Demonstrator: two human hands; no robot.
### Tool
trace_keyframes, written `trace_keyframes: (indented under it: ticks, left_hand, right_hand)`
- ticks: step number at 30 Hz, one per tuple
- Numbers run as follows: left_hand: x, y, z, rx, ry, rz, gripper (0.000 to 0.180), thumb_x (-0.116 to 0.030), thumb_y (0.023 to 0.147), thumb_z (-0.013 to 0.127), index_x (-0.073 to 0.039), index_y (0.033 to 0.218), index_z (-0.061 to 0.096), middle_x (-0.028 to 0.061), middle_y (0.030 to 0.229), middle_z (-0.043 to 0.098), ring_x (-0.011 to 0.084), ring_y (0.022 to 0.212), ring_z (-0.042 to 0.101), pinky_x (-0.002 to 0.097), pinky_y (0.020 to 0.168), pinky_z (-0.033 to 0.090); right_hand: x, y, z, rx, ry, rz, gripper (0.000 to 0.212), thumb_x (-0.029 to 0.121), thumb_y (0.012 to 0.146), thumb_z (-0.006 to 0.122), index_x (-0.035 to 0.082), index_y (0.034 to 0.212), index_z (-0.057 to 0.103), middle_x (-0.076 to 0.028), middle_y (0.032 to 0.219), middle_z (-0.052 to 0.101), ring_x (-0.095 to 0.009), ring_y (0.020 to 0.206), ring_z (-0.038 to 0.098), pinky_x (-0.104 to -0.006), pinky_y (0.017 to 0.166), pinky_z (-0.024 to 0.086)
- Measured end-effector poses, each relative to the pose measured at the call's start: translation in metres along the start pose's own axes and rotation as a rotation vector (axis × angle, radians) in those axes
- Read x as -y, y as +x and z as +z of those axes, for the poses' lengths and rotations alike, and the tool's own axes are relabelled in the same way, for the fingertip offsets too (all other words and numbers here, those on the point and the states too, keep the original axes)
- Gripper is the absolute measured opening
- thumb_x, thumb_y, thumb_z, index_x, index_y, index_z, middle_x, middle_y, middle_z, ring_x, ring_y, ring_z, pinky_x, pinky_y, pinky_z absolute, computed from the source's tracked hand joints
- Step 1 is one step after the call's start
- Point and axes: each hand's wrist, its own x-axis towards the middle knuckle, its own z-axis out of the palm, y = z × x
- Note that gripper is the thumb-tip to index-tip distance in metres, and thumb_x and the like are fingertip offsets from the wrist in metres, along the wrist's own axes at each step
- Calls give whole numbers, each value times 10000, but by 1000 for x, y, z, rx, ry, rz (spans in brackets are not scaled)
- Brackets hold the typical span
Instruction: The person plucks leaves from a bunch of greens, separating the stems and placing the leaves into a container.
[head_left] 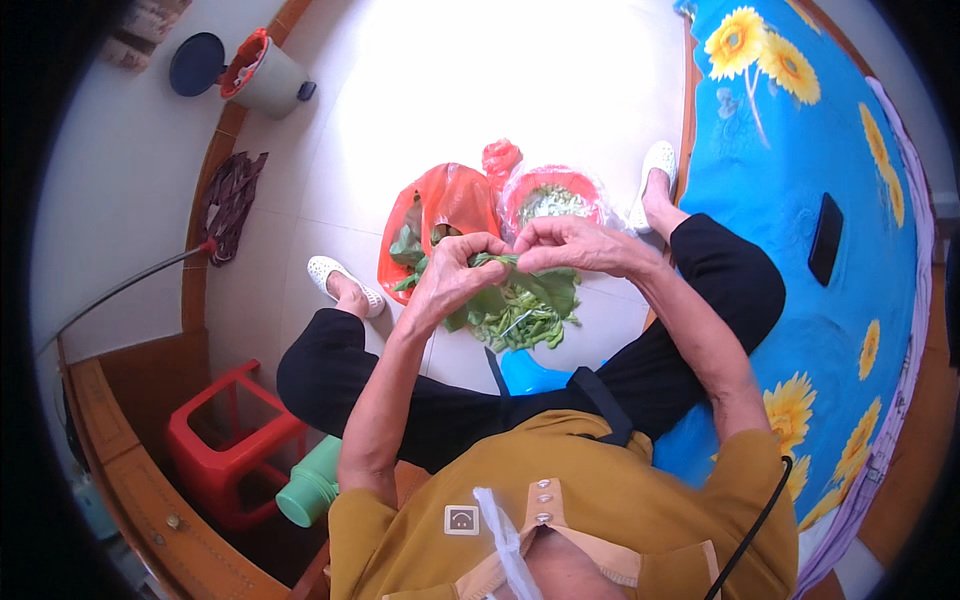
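My left hand (460, 272) is closed on the stem of a leafy green vegetable (547, 286), its thumb and fingers pinched together. Close beside it, my right hand (576, 246) pinches the same stem from the other side, and the broad leaves hang below both hands. Under them lies a heap of green stem pieces (525, 322). Behind my left hand, an open red plastic bag (465, 192) holds more dark leaves (406, 248). Beyond my right hand stands a red basin (583, 187), lined with clear plastic, with pale green bits (552, 203) in it.
A small knotted red bag (501, 160) sits behind the basin. Something blue (530, 373) lies between my legs. To the left are a red stool (240, 440), a green container (312, 483), a mop (234, 205) and a lidded bin (268, 82). A dark phone (825, 240) rests on the blue flowered bed (760, 190).
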Motion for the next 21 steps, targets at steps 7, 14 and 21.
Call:
trace_keyframes:
  ticks: [7, 14, 21]
  left_hand:
    - [24, 16, -5, -54, -38, -116, 187, -118, 736, 642, 17, 864, 622, 13, 754, 599, 60, 688, 528, 215, 628, 428]
    - [43, 22, -6, -147, 22, -14, 141, -140, 811, 638, -26, 891, 622, -7, 790, 605, 61, 724, 546, 208, 658, 428]
    - [39, 23, 5, -218, 258, 94, 124, -115, 774, 642, -1, 821, 630, 28, 736, 582, 110, 716, 539, 244, 663, 418]
  right_hand:
    - [-38, 23, -7, -37, 144, -87, 148, 202, 850, 615, 67, 907, 594, 54, 798, 543, -27, 751, 484, -189, 675, 389]
    - [-43, 38, -6, -73, 162, -114, 139, 169, 874, 579, 42, 929, 588, 42, 830, 554, -30, 788, 489, -201, 702, 401]
    - [-44, 36, 10, -376, -224, -212, 114, 125, 765, 579, 14, 791, 577, -61, 678, 595, -158, 660, 589, -295, 628, 465]
